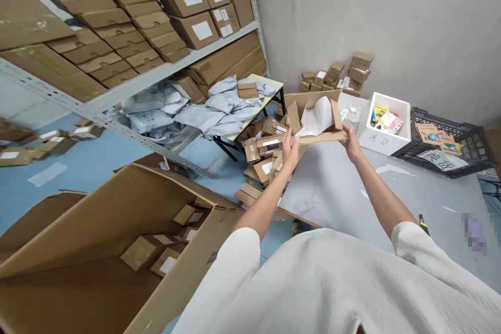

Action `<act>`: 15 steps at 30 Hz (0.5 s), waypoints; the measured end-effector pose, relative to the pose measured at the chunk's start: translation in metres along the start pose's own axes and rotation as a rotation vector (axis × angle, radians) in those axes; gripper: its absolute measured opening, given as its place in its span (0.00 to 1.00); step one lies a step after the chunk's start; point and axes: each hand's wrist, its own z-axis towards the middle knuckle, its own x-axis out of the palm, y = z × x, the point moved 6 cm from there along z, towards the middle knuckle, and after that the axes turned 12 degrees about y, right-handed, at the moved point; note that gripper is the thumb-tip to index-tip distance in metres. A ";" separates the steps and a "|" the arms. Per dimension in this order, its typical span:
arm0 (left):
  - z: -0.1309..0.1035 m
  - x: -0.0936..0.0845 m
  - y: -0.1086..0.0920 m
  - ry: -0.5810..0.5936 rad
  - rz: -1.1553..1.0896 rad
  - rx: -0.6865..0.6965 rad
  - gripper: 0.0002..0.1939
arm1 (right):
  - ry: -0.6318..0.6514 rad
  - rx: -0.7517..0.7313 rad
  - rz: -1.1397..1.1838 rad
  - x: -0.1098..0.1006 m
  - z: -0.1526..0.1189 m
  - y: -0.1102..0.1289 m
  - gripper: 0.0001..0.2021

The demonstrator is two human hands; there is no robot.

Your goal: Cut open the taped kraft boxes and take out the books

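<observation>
Both my hands hold an open cardboard box (319,139) above the far end of the grey table (321,182). My left hand (289,151) grips its left front corner, fingers on the cardboard. At the right front corner, my right hand (352,144) is closed on the box's edge. Inside the box lies white wrapping (316,117), crumpled and covering whatever may be under it. The box's flaps stand up at the back and sides.
A white bin (385,141) with small colourful packets and a black crate (473,154) stand on the table's right. A large open carton (117,209) holds small boxes at lower left. Shelves (156,75) with boxes, grey mailer bags (223,107) and piled boxes (264,143) lie left. A cutter (423,223) rests nearby.
</observation>
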 end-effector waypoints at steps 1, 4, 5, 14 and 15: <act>0.007 -0.014 0.004 -0.015 0.002 -0.019 0.36 | 0.022 -0.009 0.013 0.014 0.011 0.000 0.40; 0.021 -0.050 0.020 -0.041 0.011 -0.066 0.36 | 0.066 -0.012 0.003 0.047 0.040 -0.009 0.41; 0.024 -0.060 0.025 -0.046 0.016 -0.076 0.36 | 0.072 0.001 -0.023 0.055 0.047 -0.014 0.41; 0.045 -0.095 0.064 -0.041 0.031 -0.147 0.40 | 0.061 0.101 -0.069 0.079 0.094 -0.054 0.44; 0.052 -0.099 0.066 -0.030 0.027 -0.133 0.41 | 0.065 0.089 -0.046 0.083 0.102 -0.056 0.44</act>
